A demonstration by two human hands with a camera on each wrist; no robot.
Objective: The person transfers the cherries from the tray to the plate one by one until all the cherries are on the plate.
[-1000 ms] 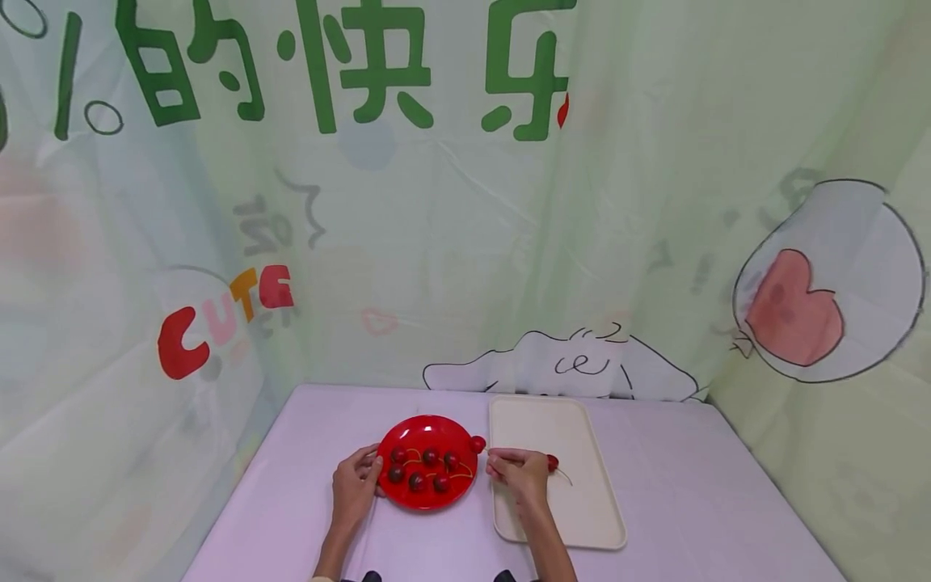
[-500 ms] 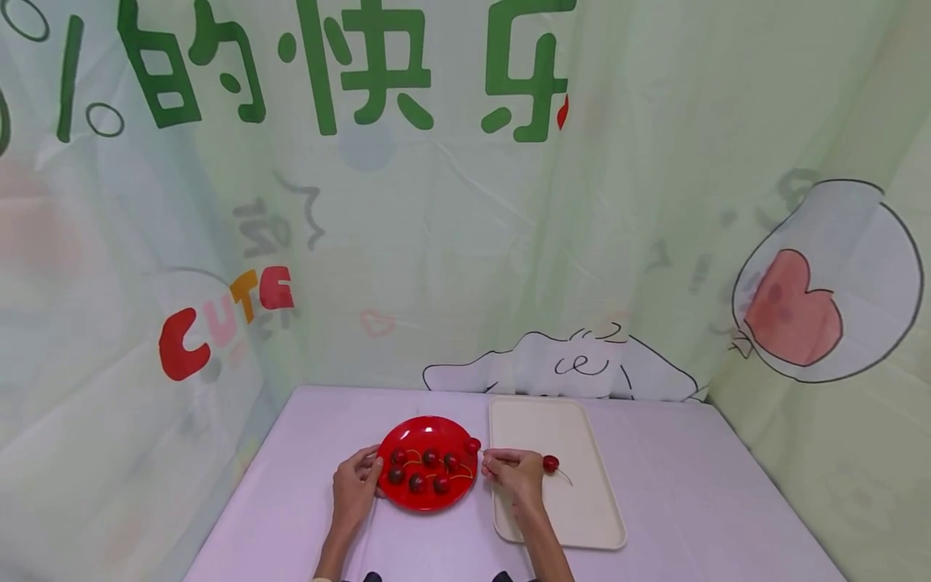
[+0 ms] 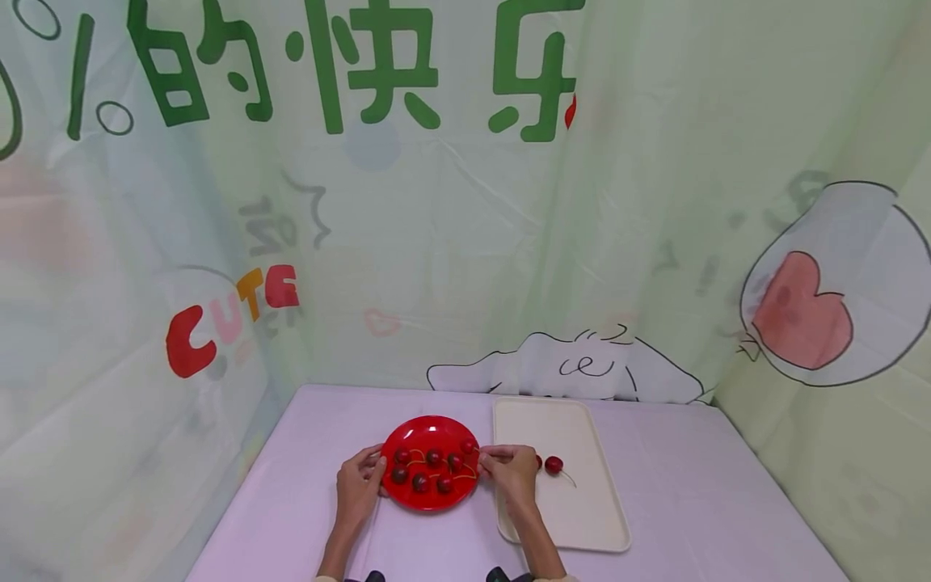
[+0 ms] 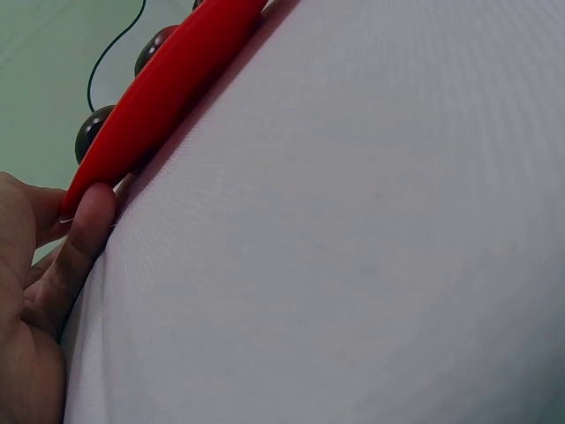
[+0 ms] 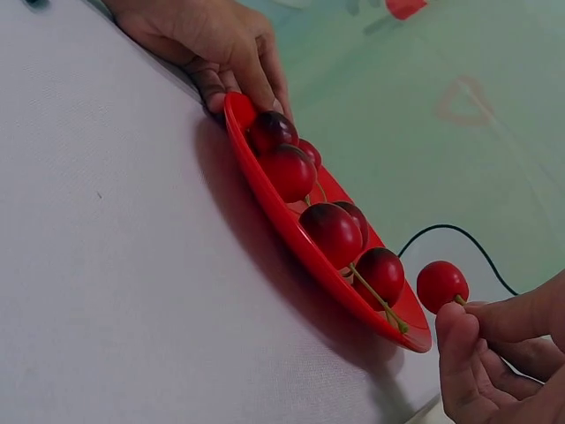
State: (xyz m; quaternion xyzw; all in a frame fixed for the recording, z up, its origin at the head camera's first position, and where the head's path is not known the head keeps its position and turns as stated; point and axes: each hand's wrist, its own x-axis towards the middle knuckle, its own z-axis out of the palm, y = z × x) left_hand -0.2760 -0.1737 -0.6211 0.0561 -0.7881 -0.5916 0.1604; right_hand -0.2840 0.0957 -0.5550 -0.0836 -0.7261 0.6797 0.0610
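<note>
Currently, the left hand (image 3: 356,487) has its grip clasped on the left rim of the red plate (image 3: 416,433), on the lilac table (image 3: 691,493). Just right of the plate, the right hand (image 3: 514,477) pinches a held cherry (image 5: 441,285) by its stem, the fruit at the plate's far right edge. Six other cherries (image 3: 419,482) lie on the plate. Right of the plate, a beige tray (image 3: 563,517) bears two more, one partly hidden. Beyond the plate rises a printed curtain (image 3: 465,267).

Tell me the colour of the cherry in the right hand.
The cherry is red; the right wrist view shows it best.
</note>
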